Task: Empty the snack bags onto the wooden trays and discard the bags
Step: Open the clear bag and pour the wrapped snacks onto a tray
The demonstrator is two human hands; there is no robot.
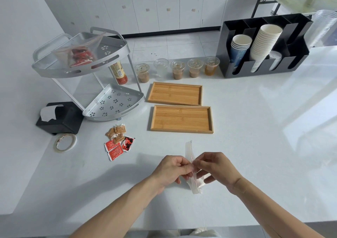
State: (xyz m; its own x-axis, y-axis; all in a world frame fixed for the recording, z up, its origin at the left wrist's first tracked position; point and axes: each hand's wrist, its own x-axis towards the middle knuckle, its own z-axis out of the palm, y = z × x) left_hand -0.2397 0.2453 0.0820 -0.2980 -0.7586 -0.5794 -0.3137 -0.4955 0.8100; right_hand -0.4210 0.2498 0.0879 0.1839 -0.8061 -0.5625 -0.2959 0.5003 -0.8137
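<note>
My left hand (171, 170) and my right hand (215, 168) both pinch a clear, empty zip bag (190, 155) held edge-on above the near part of the white counter. Two wooden trays lie beyond it: the near tray (181, 119) and the far tray (175, 93), both bare. A small pile of red and brown snack packets (118, 142) lies loose on the counter left of the trays. A second clear bag holding red snacks (80, 53) sits on the top tier of the metal rack (54, 69).
A black tissue box (62, 119) and a tape roll (65, 142) sit at the left. Several lidded drink cups (177, 69) line up behind the trays. A black cup holder (262, 46) with paper cups stands at the back right. A jar (119, 71) stands under the rack.
</note>
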